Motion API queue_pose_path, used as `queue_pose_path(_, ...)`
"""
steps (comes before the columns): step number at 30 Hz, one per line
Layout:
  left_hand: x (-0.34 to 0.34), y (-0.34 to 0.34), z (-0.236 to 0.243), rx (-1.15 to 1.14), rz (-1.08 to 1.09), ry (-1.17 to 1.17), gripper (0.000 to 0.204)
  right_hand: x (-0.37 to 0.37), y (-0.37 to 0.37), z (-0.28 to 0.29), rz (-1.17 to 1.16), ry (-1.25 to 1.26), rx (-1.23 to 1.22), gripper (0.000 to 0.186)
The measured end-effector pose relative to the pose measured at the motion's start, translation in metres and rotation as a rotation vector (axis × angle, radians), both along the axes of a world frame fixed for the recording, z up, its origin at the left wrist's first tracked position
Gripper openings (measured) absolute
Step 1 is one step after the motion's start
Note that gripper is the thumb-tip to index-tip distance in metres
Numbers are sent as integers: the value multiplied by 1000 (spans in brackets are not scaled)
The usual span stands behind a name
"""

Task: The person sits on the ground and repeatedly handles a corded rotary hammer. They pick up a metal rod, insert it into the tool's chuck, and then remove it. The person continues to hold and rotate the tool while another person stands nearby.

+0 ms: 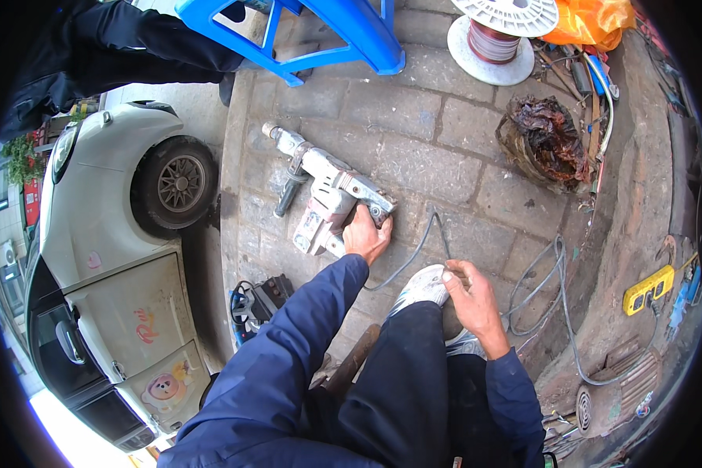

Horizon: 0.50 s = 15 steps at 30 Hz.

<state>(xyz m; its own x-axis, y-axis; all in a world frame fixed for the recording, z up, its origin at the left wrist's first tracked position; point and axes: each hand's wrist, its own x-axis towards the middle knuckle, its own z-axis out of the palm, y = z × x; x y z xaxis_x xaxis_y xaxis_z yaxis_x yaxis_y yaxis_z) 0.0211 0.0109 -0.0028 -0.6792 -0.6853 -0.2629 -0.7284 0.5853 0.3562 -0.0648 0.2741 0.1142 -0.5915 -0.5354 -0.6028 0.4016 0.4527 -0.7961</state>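
A worn, dusty rotary hammer drill [327, 187] lies on the paving, its chuck pointing to the far left and a black side handle sticking out. My left hand [366, 235] is closed round its rear handle. A grey power cable [420, 251] curves from the drill to my right hand [473, 300], whose thumb and fingers pinch it just above my white shoe [424, 287]. Past that hand the cable runs in loose loops to the right, toward a yellow socket block [648, 289].
A blue plastic stool [331, 56] and a wire spool [491, 66] stand at the far side. A crumpled dark bag [544, 144] lies right. A white car [117, 257] is parked left; a person's dark-trousered leg [148, 39] shows far left. A motor [618, 386] sits lower right.
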Motion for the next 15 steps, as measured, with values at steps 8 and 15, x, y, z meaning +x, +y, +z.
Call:
queue_pose_path(8,-3,-3,3,-3,23,6,56,0,2,-2,-11,7,-27,43)
queue_pose_path(15,1,-5,1,-4,-6,38,60,0,6,-5,-8,19,-8,42)
